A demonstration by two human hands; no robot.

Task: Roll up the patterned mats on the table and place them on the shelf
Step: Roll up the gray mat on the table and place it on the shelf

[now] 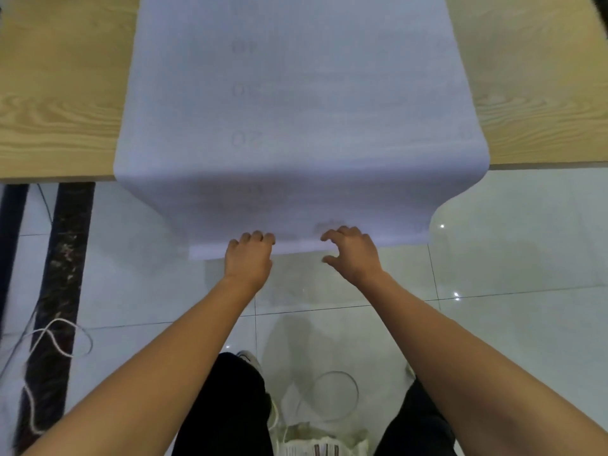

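Pale mat point(296, 93) hangs over the wooden table point(59, 93) edge. Left hand point(248, 261) curls onto its lower hem; right hand point(353, 255) half-open, fingertips touching hem

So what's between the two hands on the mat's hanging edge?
Only the mat's bare edge strip; nothing else sits between the left hand and the right hand in the head view.

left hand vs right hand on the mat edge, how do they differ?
The left hand has its fingers curled onto the hanging end of the mat; the right hand is spread, thumb below and fingers above, clawed open. The left sits nearer the mat's middle, the right further right. Both are at the mat's lower edge, palms down.
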